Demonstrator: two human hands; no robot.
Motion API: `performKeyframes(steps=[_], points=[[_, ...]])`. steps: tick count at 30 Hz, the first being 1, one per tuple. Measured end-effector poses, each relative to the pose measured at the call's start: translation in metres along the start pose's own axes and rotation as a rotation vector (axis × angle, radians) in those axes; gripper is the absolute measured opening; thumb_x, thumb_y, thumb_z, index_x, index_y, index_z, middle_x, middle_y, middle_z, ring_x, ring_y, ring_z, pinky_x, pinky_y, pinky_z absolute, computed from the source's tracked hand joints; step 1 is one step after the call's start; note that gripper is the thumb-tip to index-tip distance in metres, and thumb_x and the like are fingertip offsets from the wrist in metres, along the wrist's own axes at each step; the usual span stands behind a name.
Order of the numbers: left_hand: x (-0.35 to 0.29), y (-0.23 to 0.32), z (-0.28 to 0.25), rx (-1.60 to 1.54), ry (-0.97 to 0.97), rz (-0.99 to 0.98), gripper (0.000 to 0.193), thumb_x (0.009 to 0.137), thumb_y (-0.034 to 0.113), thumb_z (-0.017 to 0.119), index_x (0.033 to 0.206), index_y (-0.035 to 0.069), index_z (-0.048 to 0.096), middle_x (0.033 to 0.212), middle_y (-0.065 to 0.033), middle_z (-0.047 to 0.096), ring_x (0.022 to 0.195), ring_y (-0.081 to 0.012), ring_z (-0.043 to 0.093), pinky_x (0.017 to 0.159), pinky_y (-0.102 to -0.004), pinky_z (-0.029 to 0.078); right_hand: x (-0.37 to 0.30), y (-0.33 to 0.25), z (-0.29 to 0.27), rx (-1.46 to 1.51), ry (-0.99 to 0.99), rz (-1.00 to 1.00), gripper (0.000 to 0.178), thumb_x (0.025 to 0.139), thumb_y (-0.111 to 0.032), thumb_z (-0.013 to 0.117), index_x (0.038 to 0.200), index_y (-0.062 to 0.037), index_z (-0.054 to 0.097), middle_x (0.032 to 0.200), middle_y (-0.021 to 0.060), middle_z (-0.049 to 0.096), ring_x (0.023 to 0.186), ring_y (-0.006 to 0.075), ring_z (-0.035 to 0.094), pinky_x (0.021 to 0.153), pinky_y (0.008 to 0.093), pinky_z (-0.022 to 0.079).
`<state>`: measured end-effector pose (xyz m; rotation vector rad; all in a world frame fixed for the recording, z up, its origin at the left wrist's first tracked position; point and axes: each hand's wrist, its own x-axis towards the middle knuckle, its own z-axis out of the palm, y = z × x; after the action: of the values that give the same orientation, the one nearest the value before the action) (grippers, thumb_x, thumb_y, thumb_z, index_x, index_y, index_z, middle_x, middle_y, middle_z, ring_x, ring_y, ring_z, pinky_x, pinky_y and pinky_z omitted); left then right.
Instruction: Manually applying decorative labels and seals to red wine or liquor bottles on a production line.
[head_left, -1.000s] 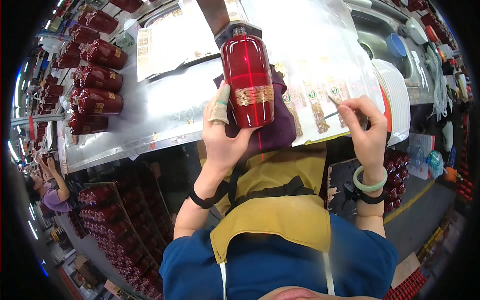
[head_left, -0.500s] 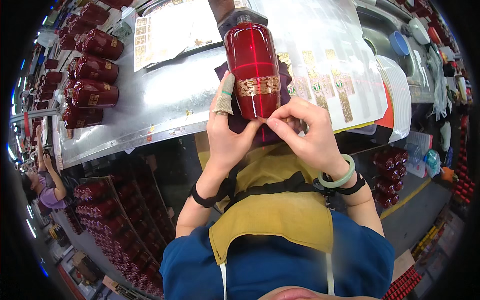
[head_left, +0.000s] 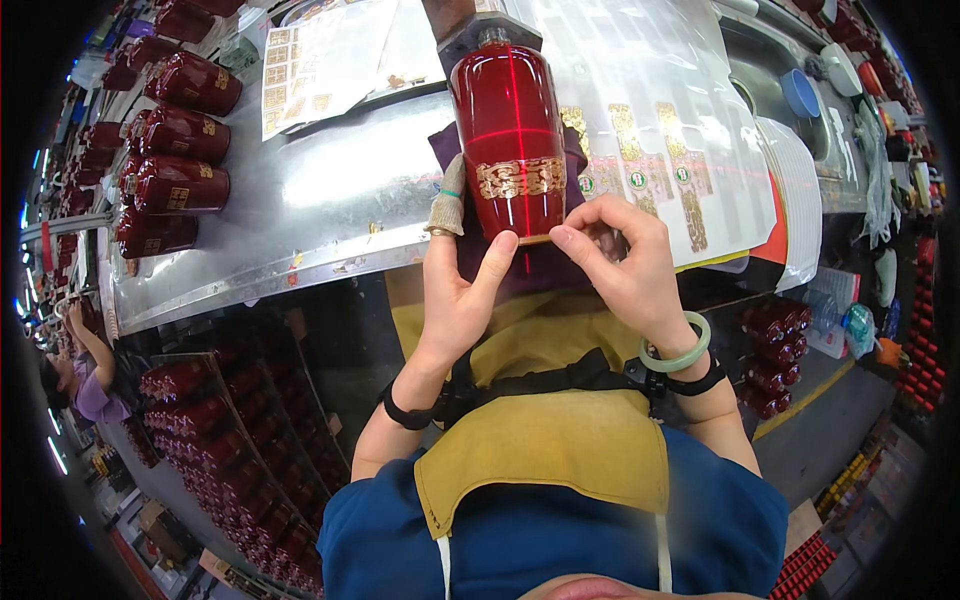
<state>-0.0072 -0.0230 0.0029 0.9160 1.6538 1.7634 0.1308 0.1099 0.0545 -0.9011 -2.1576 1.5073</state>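
A dark red glass bottle (head_left: 510,110) lies with its neck pointing away from me, on a dark purple cloth (head_left: 474,262). Around its lower body runs an ornate gold band (head_left: 520,177), and red light lines cross the glass. My left hand (head_left: 457,290) grips the bottle along its left side, thumb at the base; one finger wears a beige cloth sleeve (head_left: 447,210). A thin gold strip (head_left: 534,239) lies along the base edge. Its right end is at the thumb of my right hand (head_left: 628,262), whose fingers are curled and partly hidden.
Red bottles (head_left: 180,185) stand at the left on the metal table (head_left: 350,205). Right of the bottle, a clear sheet carries gold stickers (head_left: 688,175); another sticker sheet (head_left: 300,85) lies back left. Beyond are a sink and blue bowl (head_left: 799,92). Racked bottles (head_left: 215,470) stand below left.
My right hand has moved right from the middle of the base to its right corner, and the gold strip now shows along the base. My left thumb has shifted onto the base edge.
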Motion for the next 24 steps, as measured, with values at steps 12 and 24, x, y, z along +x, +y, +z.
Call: performKeyframes(steps=[12, 24], points=[[-0.0021, -0.0030, 0.0029, -0.055, 0.013, -0.023, 0.073, 0.099, 0.008, 0.062, 0.160, -0.007, 0.025, 0.162, -0.0204, 0.036, 0.148, -0.0265, 0.038, 0.122, -0.0392, 0.030, 0.0019, 0.0033, -0.0001, 0.000, -0.004, 0.006, 0.015, 0.089, -0.012, 0.080, 0.086, -0.0005, 0.071, 0.077, 0.0051, 0.065, 0.065, 0.0127, 0.054, 0.060, 0.0293, 0.042], [-0.0017, -0.0037, 0.0057, -0.036, 0.022, -0.009, 0.072, 0.099, 0.008, 0.062, 0.159, -0.007, 0.026, 0.162, -0.0208, 0.036, 0.148, -0.0269, 0.038, 0.122, -0.0398, 0.029, 0.0018, 0.0052, 0.0003, -0.004, 0.009, 0.009, 0.014, 0.089, -0.012, 0.080, 0.085, -0.0007, 0.071, 0.075, 0.0045, 0.063, 0.063, 0.0121, 0.051, 0.058, 0.0296, 0.040]])
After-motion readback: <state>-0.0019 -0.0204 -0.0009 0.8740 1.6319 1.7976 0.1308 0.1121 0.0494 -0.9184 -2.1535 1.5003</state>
